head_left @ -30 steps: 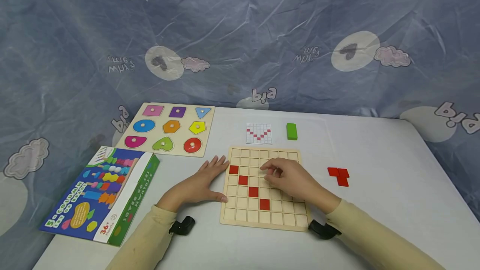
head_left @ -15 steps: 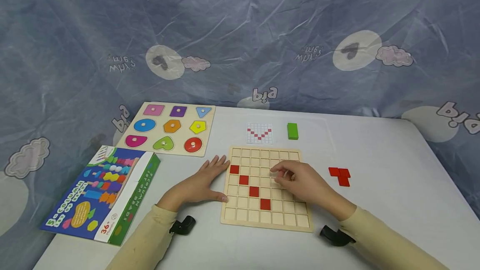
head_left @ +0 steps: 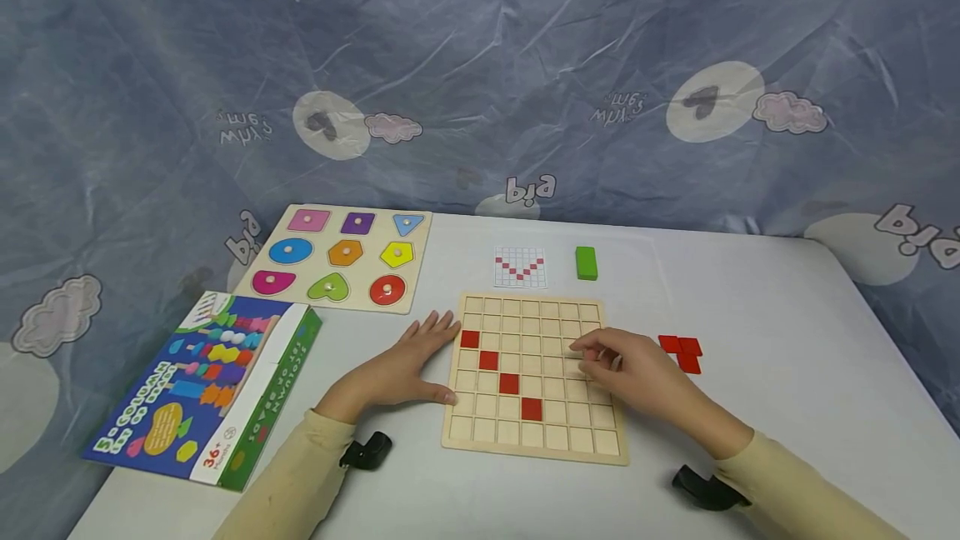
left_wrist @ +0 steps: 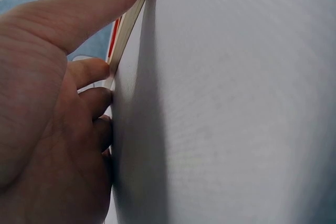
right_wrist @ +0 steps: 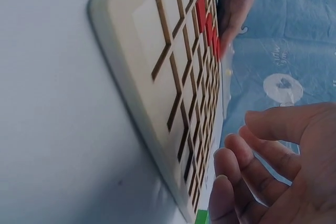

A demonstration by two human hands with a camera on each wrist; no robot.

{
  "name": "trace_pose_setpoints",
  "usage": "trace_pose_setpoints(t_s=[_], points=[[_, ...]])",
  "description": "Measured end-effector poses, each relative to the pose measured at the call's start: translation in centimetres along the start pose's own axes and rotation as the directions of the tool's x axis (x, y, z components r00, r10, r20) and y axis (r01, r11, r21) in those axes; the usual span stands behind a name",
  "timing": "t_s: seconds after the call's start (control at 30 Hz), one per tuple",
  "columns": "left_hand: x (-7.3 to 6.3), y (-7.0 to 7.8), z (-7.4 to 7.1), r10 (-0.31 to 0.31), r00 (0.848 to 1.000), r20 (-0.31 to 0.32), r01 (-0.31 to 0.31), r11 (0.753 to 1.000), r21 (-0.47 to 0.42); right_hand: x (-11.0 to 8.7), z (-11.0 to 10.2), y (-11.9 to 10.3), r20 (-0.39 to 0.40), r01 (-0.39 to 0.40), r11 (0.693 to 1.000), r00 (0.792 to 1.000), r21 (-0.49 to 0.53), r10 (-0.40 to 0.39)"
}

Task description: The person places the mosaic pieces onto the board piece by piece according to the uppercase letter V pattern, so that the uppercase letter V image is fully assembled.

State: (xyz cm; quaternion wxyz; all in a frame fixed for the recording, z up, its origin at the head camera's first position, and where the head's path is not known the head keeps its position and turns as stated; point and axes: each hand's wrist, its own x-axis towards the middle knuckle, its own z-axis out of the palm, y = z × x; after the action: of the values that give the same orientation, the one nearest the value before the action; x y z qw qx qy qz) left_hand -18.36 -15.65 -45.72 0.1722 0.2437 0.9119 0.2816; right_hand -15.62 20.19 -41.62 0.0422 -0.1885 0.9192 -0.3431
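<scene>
A wooden grid board (head_left: 487, 432) lies flat on the white table, with red square tiles (head_left: 509, 383) set in a descending diagonal on its left half. My left hand (head_left: 393, 369) rests on the table, its spread fingers and thumb touching the board's left edge. Over the right side of the board hovers my right hand (head_left: 637, 369), fingers loosely bent. In the right wrist view nothing shows between its fingers (right_wrist: 226, 163). Three loose red tiles (head_left: 687, 364) lie on the table right of that hand.
Behind the board lie a pattern card (head_left: 520, 267) with a red V and a green block (head_left: 586, 263). A shape puzzle board (head_left: 420, 273) and a blue-green toy box (head_left: 247, 407) stand at the left. A printed blue curtain (head_left: 450, 65) hangs behind the table.
My right hand has moved right across the board, from its middle to its right side. The left hand stays at the board's left edge, and the tiles keep their places.
</scene>
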Motion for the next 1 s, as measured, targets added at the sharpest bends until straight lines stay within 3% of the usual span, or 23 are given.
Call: trace_pose_setpoints(t_s=[0.5,1.0], points=[[0.1,-0.1,0.2,-0.007,1.000,-0.002,0.007,1.000,0.011,-2.5,-2.3,2.9,-0.066,0.039,0.997,0.997,-0.067,-0.043],[0.0,0.0,0.1,-0.001,1.000,-0.007,0.001,1.000,0.006,-5.1,-5.1,7.7,-0.181,-0.010,0.993,0.983,-0.120,-0.012]])
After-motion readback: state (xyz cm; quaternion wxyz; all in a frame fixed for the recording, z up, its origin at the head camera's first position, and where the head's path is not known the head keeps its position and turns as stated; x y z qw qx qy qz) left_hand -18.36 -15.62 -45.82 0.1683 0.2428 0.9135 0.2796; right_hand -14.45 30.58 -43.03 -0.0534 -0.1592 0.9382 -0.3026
